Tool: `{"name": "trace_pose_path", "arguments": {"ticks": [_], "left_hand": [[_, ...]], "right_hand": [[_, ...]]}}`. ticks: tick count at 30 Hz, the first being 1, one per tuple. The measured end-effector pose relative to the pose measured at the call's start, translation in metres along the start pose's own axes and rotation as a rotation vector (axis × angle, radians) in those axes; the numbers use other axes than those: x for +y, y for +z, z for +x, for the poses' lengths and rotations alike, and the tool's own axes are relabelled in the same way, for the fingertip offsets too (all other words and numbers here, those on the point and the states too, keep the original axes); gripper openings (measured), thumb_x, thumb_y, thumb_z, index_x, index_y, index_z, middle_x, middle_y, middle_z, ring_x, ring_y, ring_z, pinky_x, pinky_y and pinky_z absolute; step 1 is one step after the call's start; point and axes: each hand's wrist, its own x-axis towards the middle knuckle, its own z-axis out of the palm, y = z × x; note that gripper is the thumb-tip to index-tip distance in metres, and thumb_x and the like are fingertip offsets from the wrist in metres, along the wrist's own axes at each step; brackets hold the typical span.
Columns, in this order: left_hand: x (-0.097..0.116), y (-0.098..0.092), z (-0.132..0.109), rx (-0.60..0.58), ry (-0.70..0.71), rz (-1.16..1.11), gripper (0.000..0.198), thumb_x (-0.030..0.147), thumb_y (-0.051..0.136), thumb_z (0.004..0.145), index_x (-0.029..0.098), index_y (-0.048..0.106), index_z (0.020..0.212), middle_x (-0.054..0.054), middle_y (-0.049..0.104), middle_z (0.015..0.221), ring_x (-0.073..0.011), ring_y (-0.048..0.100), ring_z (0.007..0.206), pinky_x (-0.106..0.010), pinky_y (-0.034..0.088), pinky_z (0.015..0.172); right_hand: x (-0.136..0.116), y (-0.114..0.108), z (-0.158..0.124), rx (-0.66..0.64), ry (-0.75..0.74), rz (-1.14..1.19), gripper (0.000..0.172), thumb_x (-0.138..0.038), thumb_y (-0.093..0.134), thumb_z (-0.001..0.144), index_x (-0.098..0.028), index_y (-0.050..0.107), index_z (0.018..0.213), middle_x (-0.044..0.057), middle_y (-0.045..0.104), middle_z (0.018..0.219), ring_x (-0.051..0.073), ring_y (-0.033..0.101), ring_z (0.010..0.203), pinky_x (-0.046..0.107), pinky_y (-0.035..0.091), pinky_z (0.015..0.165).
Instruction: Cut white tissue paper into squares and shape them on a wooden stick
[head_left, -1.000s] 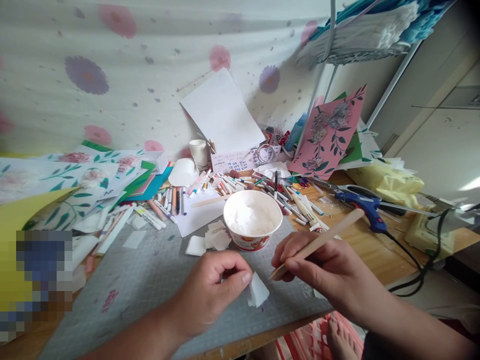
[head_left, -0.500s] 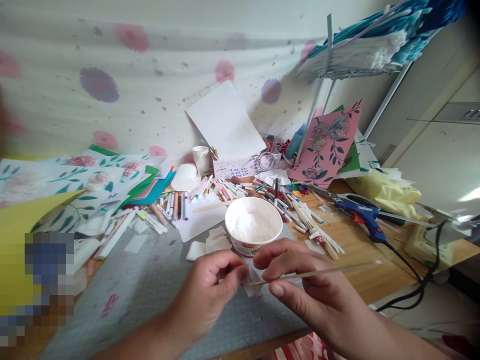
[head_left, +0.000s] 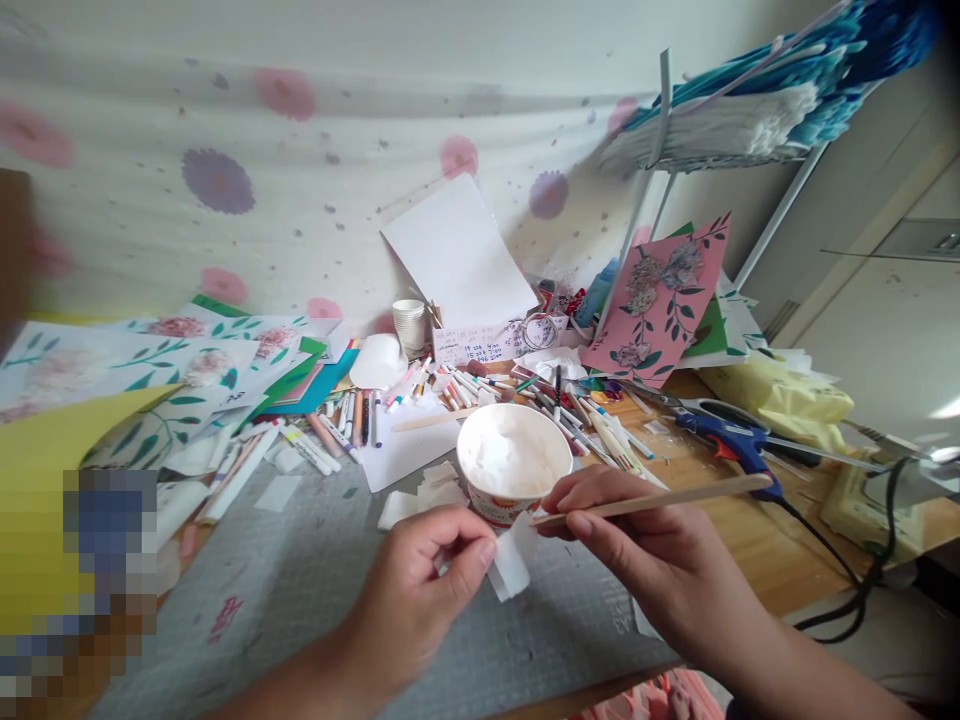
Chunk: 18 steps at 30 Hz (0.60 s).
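Pinched between thumb and fingers of my left hand (head_left: 431, 580) is a small piece of thin white paper (head_left: 513, 562), hanging over the grey cutting mat (head_left: 300, 610). My right hand (head_left: 637, 540) is closed on a flat wooden stick (head_left: 675, 497), its left tip against the paper's upper edge. Just beyond both hands stands a paper bowl (head_left: 514, 455) with a white, soft-looking substance inside. More small white paper pieces (head_left: 431, 490) lie in a loose pile at the bowl's left.
Many markers (head_left: 367, 415) are strewn behind the bowl. A blue glue gun (head_left: 724, 445) with a black cord lies on the right. Flower-decorated papers (head_left: 187, 370) cover the left, and a pink flower card (head_left: 660, 300) leans at the back right.
The stick has turned in my right hand, showing its broad face, with its far end raised. The paper piece now hangs more visibly between my hands. The view has shifted slightly.
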Motion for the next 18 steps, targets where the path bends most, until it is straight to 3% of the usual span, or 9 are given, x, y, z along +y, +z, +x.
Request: {"name": "trace_pose_path", "arguments": {"ticks": [5, 9, 14, 18], "left_hand": [[-0.007, -0.004, 0.001, 0.057, -0.014, -0.054, 0.025, 0.036, 0.054, 0.086, 0.017, 0.063, 0.071, -0.001, 0.058, 0.066, -0.0146, 0.050, 0.063, -0.023, 0.040, 0.058], [-0.012, -0.005, 0.003, 0.111, -0.038, -0.118, 0.025, 0.036, 0.057, 0.085, 0.017, 0.064, 0.071, 0.000, 0.058, 0.065, -0.0147, 0.049, 0.064, -0.024, 0.040, 0.059], [-0.012, -0.001, 0.002, 0.201, -0.059, -0.246, 0.024, 0.037, 0.062, 0.082, 0.016, 0.066, 0.071, -0.001, 0.061, 0.067, -0.0154, 0.050, 0.065, -0.024, 0.042, 0.060], [-0.011, -0.001, 0.002, 0.207, -0.048, -0.398, 0.017, 0.033, 0.061, 0.085, 0.020, 0.070, 0.088, -0.002, 0.068, 0.079, -0.0184, 0.059, 0.079, -0.027, 0.046, 0.074]], "right_hand": [[0.011, -0.013, 0.013, 0.111, 0.028, -0.032, 0.012, -0.026, 0.060, 0.088, -0.018, 0.069, 0.084, 0.007, 0.069, 0.085, 0.020, 0.069, 0.080, 0.032, 0.060, 0.068], [0.025, -0.018, 0.027, 0.127, -0.014, -0.100, 0.012, -0.025, 0.055, 0.090, -0.018, 0.064, 0.089, 0.008, 0.068, 0.088, 0.020, 0.070, 0.077, 0.033, 0.060, 0.065], [0.035, -0.018, 0.044, 0.117, -0.126, -0.252, 0.009, -0.018, 0.059, 0.085, -0.020, 0.066, 0.081, 0.009, 0.065, 0.095, 0.026, 0.062, 0.095, 0.043, 0.051, 0.084], [0.020, -0.012, 0.039, 0.108, -0.191, -0.285, 0.010, -0.015, 0.058, 0.086, -0.022, 0.065, 0.085, 0.009, 0.061, 0.106, 0.025, 0.057, 0.105, 0.043, 0.046, 0.091]]}}
